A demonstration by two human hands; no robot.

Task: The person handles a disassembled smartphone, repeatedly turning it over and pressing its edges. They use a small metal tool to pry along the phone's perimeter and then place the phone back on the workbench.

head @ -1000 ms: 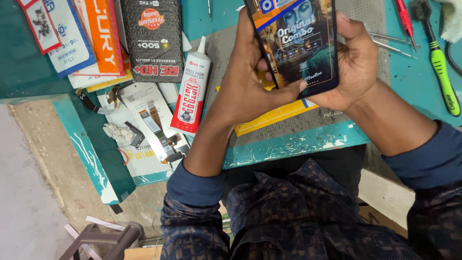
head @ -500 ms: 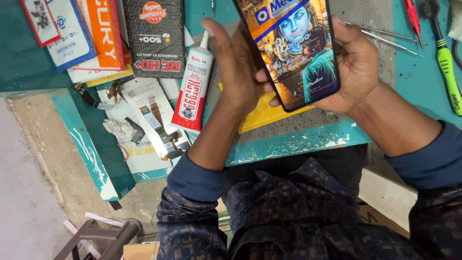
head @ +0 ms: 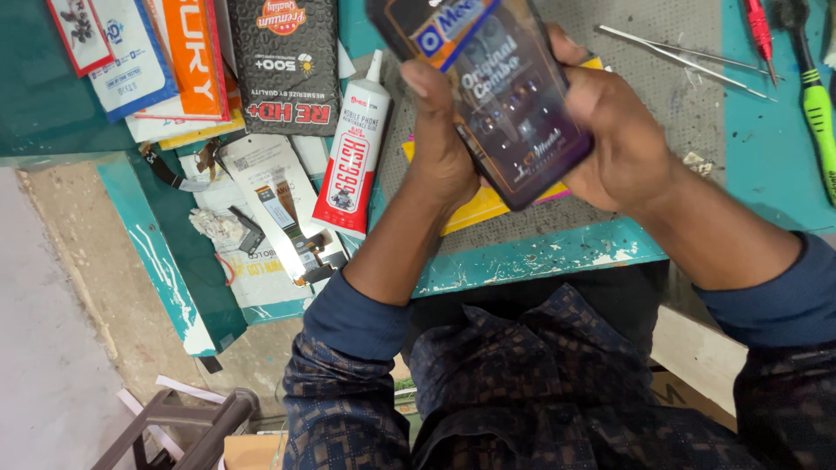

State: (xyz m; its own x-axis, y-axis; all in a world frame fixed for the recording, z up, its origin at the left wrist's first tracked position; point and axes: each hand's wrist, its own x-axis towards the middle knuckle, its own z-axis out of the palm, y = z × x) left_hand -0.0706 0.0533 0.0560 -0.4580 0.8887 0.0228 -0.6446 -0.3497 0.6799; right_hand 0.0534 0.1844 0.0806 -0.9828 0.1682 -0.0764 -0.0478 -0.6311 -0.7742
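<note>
I hold a dark phone screen panel point(head: 505, 104) with a printed blue and purple film on its face, above the grey work mat point(head: 679, 130). My left hand point(head: 440, 144) grips its left edge, thumb laid on the front. My right hand point(head: 618, 144) cups the right edge and back from below. The panel is tilted, its top end running out of the frame's top. Under it a yellow card point(head: 475, 209) lies on the mat.
A white and red glue tube point(head: 353, 157) lies left of the mat beside several printed packets point(head: 283, 65). Metal tweezers point(head: 679, 54), a red screwdriver point(head: 760, 35) and a green-handled tool point(head: 819, 113) lie at the right. The teal bench edge point(head: 540, 257) fronts my lap.
The panel has turned in my hands and shifted left. My left thumb now lies on its front near the left edge.
</note>
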